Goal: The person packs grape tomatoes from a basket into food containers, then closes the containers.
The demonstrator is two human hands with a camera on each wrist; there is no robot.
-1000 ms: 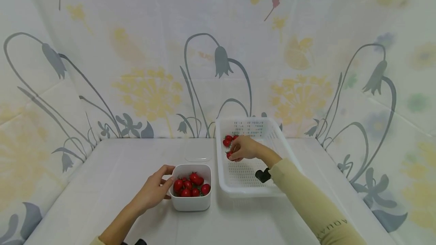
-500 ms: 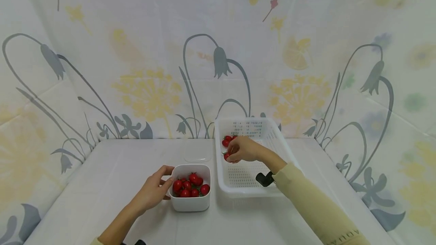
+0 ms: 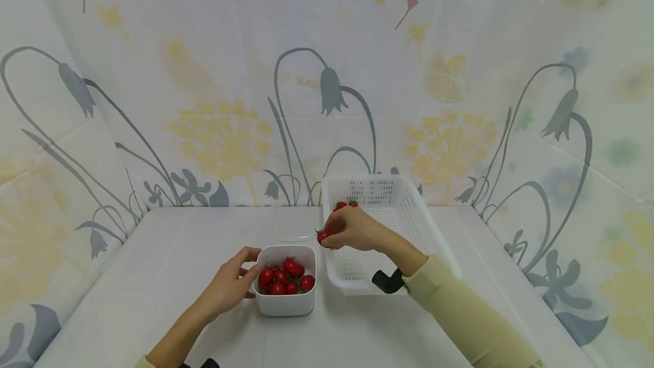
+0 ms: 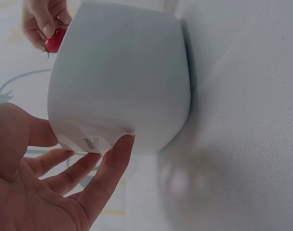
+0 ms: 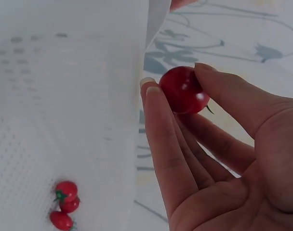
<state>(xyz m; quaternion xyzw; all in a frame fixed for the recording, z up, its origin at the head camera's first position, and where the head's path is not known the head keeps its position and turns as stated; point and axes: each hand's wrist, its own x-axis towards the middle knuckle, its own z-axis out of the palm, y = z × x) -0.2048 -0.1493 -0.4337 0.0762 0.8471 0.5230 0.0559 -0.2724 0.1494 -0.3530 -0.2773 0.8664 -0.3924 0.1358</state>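
Observation:
My right hand (image 3: pixel 352 229) pinches a cherry tomato (image 5: pixel 182 91) between thumb and fingertips, above the left rim of the white perforated basket (image 3: pixel 439 243). A bit of green stem sticks out from it. My left hand (image 3: pixel 232 280) holds the left side of a small white square container (image 3: pixel 286 305), with thumb and fingers against its outer wall. Several cherry tomatoes (image 3: pixel 278 276) lie inside this container. At the basket's far left are a few more tomatoes (image 5: pixel 64 204), partly hidden in the head view by the right hand.
A clear flat lid-like piece (image 3: pixel 296 231) lies behind the container, against the basket's left side. The table (image 3: pixel 168 266) has a white cover, and a flower-printed sheet (image 3: pixel 225 72) hangs behind it.
My right hand has lifted the cherry tomato inside the basket and moved it left to the basket's left rim. My left hand stays on the container.

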